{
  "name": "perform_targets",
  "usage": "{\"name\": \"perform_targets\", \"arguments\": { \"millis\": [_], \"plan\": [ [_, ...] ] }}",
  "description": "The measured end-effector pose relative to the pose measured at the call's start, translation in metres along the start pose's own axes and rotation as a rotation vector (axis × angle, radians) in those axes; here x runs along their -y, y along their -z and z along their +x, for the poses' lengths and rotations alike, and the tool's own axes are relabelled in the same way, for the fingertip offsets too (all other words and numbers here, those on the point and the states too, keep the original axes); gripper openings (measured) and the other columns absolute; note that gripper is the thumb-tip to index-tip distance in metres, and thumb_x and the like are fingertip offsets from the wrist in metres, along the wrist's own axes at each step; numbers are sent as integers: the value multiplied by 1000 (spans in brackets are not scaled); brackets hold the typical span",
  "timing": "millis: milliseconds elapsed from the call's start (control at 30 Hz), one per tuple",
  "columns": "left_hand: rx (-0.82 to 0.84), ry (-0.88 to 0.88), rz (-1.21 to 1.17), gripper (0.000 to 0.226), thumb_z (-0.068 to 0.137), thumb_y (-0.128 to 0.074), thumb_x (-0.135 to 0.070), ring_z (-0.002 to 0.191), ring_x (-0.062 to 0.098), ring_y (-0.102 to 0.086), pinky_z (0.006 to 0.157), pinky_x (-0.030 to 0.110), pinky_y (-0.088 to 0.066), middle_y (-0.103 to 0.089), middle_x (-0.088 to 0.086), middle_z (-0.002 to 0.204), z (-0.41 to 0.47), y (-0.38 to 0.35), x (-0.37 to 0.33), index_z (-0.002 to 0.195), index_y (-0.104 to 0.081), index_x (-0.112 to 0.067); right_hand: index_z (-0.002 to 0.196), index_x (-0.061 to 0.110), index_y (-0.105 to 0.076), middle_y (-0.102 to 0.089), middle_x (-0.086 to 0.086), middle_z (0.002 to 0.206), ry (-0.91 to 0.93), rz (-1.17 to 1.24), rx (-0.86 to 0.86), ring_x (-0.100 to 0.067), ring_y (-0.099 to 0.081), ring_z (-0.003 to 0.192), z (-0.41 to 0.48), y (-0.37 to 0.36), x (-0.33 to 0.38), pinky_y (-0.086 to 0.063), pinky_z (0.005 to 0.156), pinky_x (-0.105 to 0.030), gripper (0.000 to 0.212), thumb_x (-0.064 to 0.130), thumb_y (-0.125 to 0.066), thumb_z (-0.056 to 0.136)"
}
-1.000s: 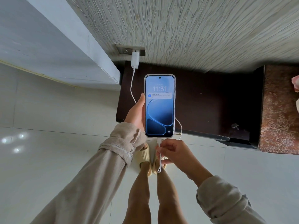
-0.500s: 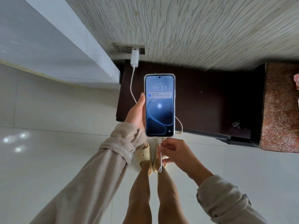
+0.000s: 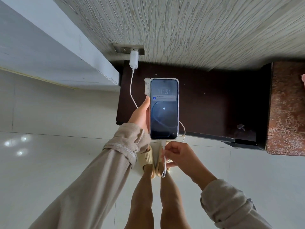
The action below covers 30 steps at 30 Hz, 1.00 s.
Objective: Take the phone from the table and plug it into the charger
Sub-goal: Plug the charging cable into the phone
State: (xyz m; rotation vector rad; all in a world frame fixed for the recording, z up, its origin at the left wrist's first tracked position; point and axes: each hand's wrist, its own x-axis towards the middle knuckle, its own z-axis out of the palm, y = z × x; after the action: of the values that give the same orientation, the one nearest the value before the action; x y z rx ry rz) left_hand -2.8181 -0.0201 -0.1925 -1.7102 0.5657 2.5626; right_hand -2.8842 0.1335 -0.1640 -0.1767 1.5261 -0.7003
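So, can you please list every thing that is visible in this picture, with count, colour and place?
phone: one, dark screen with charging sign, held above the table
cable: one, white, from adapter to the phone's bottom
adapter: one, white, in the wall socket
table: one, dark brown, against the wall
slippers: two, beige, on the floor
left hand: one, grips the phone's side
right hand: one, pinches the cable below the phone

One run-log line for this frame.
left hand: holds phone | right hand: pinches cable at port | screen: charging bolt | adapter: in wall socket
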Motion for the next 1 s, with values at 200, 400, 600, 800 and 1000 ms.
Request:
{"name": "perform_targets", "arguments": {
  "millis": [200, 400, 600, 800, 1000],
  "plan": [
    [-189, 153, 5, 55, 93, -31, -48, 105, 32, -61, 82, 42, -50, -62, 15, 112, 39, -12, 16, 125, -53, -9, 81, 9, -63, -65, -7, 70, -62, 39, -44, -7, -65, 56, 23, 16, -21, -60, 54, -20, 9, 4, -58, 86],
    [-345, 190, 99, 53, 95, -36, -37, 125, 35, -50, 112, 47, -35, -55, 19, 131, 109, -8, 51, 131, -48, 0, 68, 13, -62, -61, -11, 70, -161, 160, -139, -12, -63, 58, 58, 32, -48, -59, 51, -22, 24, 2, -55, 88],
    [-368, 203, 121, 39, 93, -40, -39, 79, 31, -60, 93, 45, -49, -68, 12, 72, 156, 4, 64, 82, -61, -7, 72, 7, -59, -57, -13, 70, -212, 221, -195, -11, -60, 54, 94, 27, -70, -55, 45, -17, 20, 0, -51, 89],
    [-362, 197, 152, 38, 93, -41, -39, 85, 33, -62, 107, 46, -41, -66, 16, 95, 165, 6, 61, 91, -63, -8, 70, 8, -59, -57, -6, 61, -230, 239, -194, -2, -60, 41, 114, 22, -79, -58, 50, -21, 20, 2, -52, 89],
    [-374, 201, 235, 53, 93, -39, -40, 115, 34, -57, 108, 46, -40, -58, 20, 131, 166, 6, 59, 124, -54, 0, 65, 15, -59, -58, -4, 60, -269, 138, -224, -4, -61, 42, 127, 18, -92, -57, 47, -21, 26, 3, -54, 87]
  ]
}}
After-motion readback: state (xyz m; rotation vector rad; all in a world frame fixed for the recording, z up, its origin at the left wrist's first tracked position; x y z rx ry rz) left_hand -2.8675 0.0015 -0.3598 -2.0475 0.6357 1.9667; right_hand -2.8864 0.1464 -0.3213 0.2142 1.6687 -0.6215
